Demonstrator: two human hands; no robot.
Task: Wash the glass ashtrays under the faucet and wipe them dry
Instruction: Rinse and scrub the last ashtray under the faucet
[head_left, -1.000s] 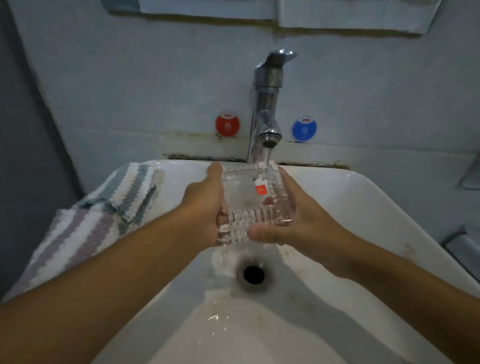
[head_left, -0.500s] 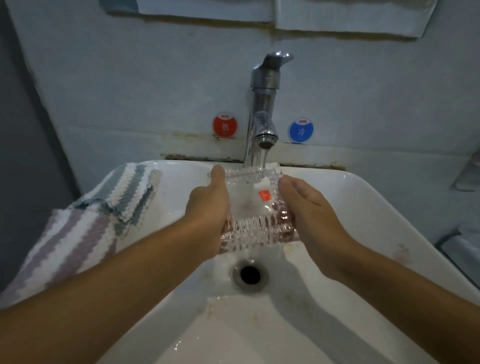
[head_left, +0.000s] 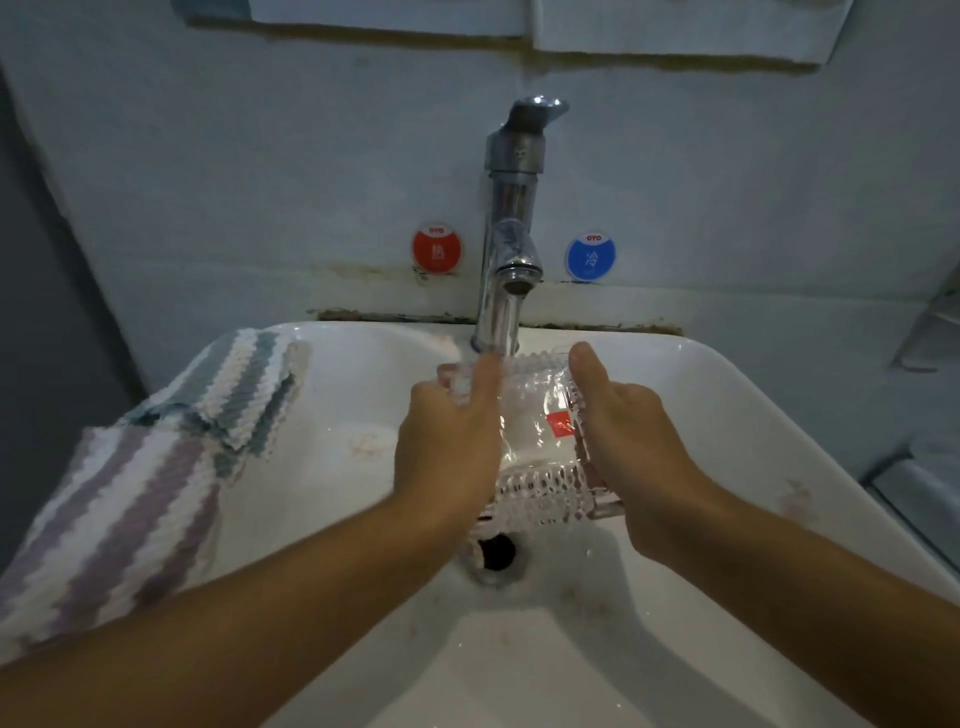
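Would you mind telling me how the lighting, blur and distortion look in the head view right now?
Head view: dim, bluish light with dark corners; wide-angle bending curves the sink rim and stretches the forearms; the left hand is slightly motion-blurred near its fingertips; the ashtray shows small highlights, the faucet a soft sheen; the towel edge is soft.

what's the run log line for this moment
step: rinse | item: glass ashtray under faucet | left hand: holds it | right hand: holds it | cloth: on sink rim
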